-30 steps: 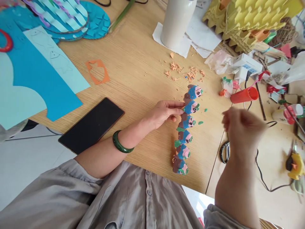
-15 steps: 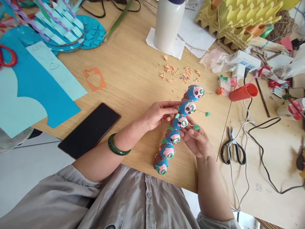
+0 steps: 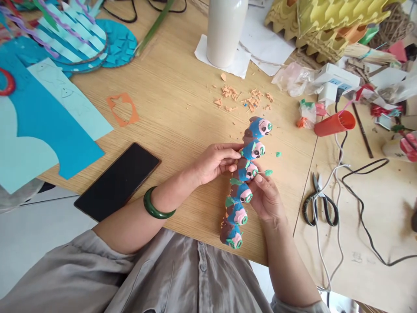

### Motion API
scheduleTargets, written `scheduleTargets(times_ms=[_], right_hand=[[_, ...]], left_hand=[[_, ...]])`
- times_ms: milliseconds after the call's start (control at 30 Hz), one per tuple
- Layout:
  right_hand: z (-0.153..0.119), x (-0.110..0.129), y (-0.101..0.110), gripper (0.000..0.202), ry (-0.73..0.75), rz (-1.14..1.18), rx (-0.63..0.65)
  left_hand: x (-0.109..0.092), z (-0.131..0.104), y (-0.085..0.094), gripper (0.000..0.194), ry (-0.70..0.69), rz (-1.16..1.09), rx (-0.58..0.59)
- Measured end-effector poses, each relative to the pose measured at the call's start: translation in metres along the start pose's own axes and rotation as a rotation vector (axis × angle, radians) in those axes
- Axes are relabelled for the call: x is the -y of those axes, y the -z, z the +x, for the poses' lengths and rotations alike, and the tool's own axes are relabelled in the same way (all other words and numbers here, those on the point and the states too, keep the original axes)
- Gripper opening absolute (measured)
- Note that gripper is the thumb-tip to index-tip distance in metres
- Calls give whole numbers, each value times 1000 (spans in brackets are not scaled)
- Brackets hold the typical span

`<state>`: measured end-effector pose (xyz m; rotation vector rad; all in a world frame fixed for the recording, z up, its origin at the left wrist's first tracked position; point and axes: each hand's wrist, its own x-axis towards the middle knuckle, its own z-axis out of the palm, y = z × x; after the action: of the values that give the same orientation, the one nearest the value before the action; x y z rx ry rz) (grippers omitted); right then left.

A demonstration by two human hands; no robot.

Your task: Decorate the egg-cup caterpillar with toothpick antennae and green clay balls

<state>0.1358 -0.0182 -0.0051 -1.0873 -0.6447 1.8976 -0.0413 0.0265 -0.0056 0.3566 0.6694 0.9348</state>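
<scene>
- The right hand [image 3: 269,202] has come in to the decorated egg-carton strip [image 3: 241,191], its fingers grasping the right side.
- The left hand [image 3: 213,164] pinches the opposite edge, so both now steady it.

- Bumpy strip [image 3: 243,173]: six cup-like bumps in one row, coloured brown, blue and pink, with black spots and green rings.
- Green leaf shapes [image 3: 268,172] project from its sides.
- It runs near to far over the desk [image 3: 182,134], far end angled right.
</scene>
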Motion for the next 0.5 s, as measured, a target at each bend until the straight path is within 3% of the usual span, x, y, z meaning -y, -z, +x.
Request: scheduleTargets(times_ms=[267, 500], right_hand=[[-3, 1, -1, 54, 68, -38, -43], [-6, 0, -4, 52, 96, -42, -54]], left_hand=[[1, 1, 1, 29, -132, 186, 89], [2, 4, -1, 28, -205, 209, 4]])
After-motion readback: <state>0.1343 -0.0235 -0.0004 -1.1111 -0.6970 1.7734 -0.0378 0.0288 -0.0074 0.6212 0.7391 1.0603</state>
